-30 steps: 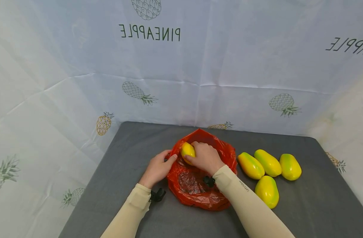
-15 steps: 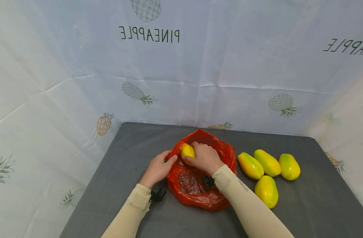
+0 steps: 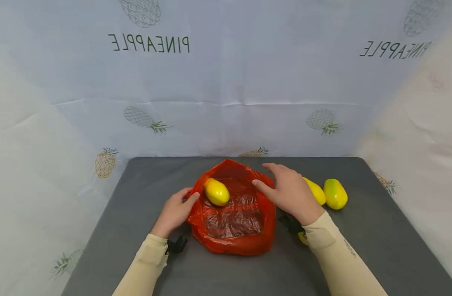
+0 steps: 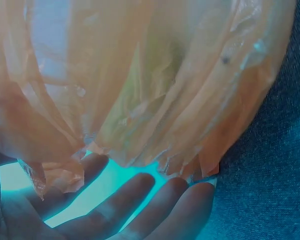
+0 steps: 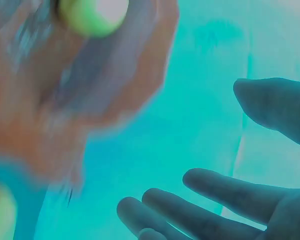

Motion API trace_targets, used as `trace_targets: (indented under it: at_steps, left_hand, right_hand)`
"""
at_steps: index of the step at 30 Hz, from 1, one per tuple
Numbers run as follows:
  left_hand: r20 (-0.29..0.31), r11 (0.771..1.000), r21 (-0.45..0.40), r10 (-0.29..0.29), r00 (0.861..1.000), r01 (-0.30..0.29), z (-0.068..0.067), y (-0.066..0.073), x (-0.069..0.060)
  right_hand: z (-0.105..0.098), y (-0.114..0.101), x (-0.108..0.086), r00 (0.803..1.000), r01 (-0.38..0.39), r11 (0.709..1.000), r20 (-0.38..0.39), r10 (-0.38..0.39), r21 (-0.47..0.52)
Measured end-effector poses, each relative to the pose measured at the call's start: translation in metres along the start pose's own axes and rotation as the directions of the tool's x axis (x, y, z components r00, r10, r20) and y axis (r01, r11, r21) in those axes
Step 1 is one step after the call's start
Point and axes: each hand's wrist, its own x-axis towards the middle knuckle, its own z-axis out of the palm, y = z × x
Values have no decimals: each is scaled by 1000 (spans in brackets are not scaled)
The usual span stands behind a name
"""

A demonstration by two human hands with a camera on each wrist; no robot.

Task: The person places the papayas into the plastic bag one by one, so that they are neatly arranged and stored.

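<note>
A red plastic bag (image 3: 235,246) stands with its mouth spread wide on the grey table. Inside, by its left wall, lies a yellow papaya (image 3: 216,192). My left hand (image 3: 174,211) holds the bag's left rim, thumb over the inner side and fingers outside; the left wrist view shows the fingers (image 4: 125,200) under the thin film. Over the bag's right rim is my right hand (image 3: 292,191), fingers spread and holding nothing. The right wrist view shows these fingers (image 5: 205,205) apart from the bag, which is blurred there.
To the right of the bag lie more papayas: one (image 3: 335,194) in full view, another (image 3: 316,192) partly behind my right hand, and one (image 3: 302,238) mostly hidden by the wrist. The grey table (image 3: 226,275) meets a white pineapple-print cloth (image 3: 226,131) at the back.
My right hand has let go of the papaya inside the bag and moved right, out to the rim. My left hand keeps its place on the bag. The head view has turned slightly right.
</note>
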Motion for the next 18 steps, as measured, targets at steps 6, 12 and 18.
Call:
trace_targets:
  at_steps: [6, 12, 18]
  left_hand:
    - [-1, 999, 33, -22, 1000, 22, -8, -4, 5]
    - [18, 999, 11, -34, 999, 34, -3, -1, 10]
    - [36, 999, 28, -33, 999, 32, 0, 5, 10]
  right_hand:
    - [-24, 63, -21, 989, -145, 988, -31, 147, 61]
    - [-28, 121, -44, 961, -256, 964, -92, 263, 77]
    - [-17, 164, -53, 929, -315, 941, -160, 333, 124]
